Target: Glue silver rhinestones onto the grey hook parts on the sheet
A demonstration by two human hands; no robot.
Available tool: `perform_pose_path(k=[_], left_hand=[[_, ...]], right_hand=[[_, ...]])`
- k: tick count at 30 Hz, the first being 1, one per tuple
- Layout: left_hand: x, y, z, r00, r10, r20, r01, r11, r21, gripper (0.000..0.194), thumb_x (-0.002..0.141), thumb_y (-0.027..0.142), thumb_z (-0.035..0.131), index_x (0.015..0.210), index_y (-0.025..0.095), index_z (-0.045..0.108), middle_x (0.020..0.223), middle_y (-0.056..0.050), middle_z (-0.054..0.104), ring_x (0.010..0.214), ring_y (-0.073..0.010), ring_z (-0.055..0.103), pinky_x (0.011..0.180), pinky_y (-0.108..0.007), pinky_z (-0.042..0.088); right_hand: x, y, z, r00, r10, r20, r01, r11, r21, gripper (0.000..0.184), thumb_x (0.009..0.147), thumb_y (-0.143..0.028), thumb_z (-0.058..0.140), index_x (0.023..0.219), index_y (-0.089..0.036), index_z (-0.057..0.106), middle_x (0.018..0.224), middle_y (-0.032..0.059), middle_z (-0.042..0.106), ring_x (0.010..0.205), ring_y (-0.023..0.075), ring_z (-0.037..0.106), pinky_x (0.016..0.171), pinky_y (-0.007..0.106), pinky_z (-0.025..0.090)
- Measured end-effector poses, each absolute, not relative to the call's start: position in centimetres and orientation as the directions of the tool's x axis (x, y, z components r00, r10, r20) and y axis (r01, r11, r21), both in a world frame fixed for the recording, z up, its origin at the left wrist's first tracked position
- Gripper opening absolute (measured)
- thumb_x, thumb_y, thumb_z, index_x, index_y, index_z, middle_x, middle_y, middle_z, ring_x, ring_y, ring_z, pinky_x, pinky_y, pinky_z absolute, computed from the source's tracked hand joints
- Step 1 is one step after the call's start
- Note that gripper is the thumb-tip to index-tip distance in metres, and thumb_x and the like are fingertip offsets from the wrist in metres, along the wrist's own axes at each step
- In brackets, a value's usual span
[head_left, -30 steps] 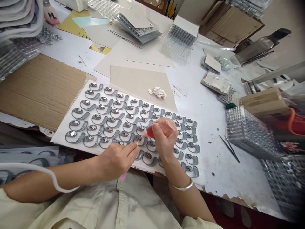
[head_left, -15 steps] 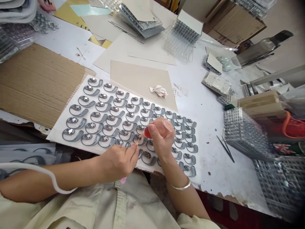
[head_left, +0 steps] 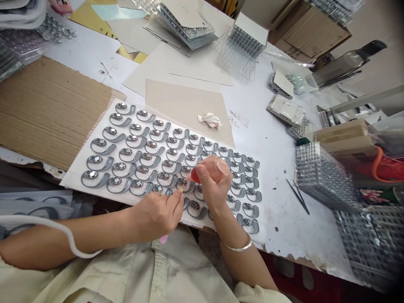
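A pale cream shirt (head_left: 189, 269) is worn, creased across the front and divided by a stitched vertical strip (head_left: 158, 265). The forearms are left uncovered by its sleeves (head_left: 254, 293). Behind the right hand (head_left: 216, 189), the wrist is circled by a thin silver-coloured bangle (head_left: 242, 249).

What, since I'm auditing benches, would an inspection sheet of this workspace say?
Surface: white table, dark-spotted, front edge chipped.
Job's things: curved grey pieces in rows on a white sheet.
Clutter: crumpled tissue, tweezers, corrugated cardboard.
Hands: left hand holds a yellow-tipped stick; right hand holds a red bottle.
Cables: white cord-like strand over the left forearm; type unclear.
Surroundings: cardboard box beyond; stacked plastic packs at right.
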State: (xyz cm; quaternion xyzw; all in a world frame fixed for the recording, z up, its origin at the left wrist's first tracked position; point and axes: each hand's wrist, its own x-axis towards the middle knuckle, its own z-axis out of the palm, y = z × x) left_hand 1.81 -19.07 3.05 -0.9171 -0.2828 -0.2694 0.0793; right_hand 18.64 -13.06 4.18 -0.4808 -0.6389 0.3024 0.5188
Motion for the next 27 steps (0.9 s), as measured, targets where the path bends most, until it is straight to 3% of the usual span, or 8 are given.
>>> perform_pose_path(k=[10, 17, 27], left_hand=[[1.8, -19.0, 3.3, 0.706, 0.471, 0.529, 0.56, -0.829, -0.01, 0.023, 0.083, -0.001, 0.043, 0.095, 0.0, 0.063, 0.089, -0.022, 0.071, 0.063, -0.0193, 0.069, 0.048, -0.027, 0.056], [1.8, -19.1, 3.1, 0.721, 0.475, 0.505, 0.562, -0.827, -0.025, 0.029, 0.082, -0.002, 0.038, 0.097, 0.0, 0.063, 0.094, -0.025, 0.069, 0.066, -0.0205, 0.069, 0.05, -0.028, 0.056], [1.8, -19.0, 3.2, 0.714, 0.464, 0.524, 0.552, -0.834, -0.014, 0.023, 0.081, 0.0, 0.046, 0.096, 0.0, 0.063, 0.093, -0.023, 0.07, 0.065, -0.0195, 0.069, 0.05, -0.027, 0.057]], right_hand=[[18.8, -13.0, 3.7, 0.047, 0.918, 0.395, 0.293, 0.365, -0.884, 0.024, 0.081, -0.033, 0.065, 0.064, -0.019, 0.057, 0.065, -0.0014, 0.053, 0.059, 0.0119, 0.052, 0.057, 0.03, 0.045], [19.0, -13.1, 3.3, 0.037, 0.944, 0.329, 0.271, 0.308, -0.912, 0.025, 0.081, -0.036, 0.066, 0.065, -0.02, 0.057, 0.065, -0.0003, 0.056, 0.056, 0.0129, 0.054, 0.056, 0.032, 0.046], [19.0, -13.1, 3.1, 0.032, 0.913, 0.406, 0.341, 0.372, -0.863, 0.023, 0.081, -0.034, 0.065, 0.065, -0.02, 0.057, 0.064, 0.0007, 0.056, 0.063, 0.0152, 0.054, 0.059, 0.033, 0.047]])
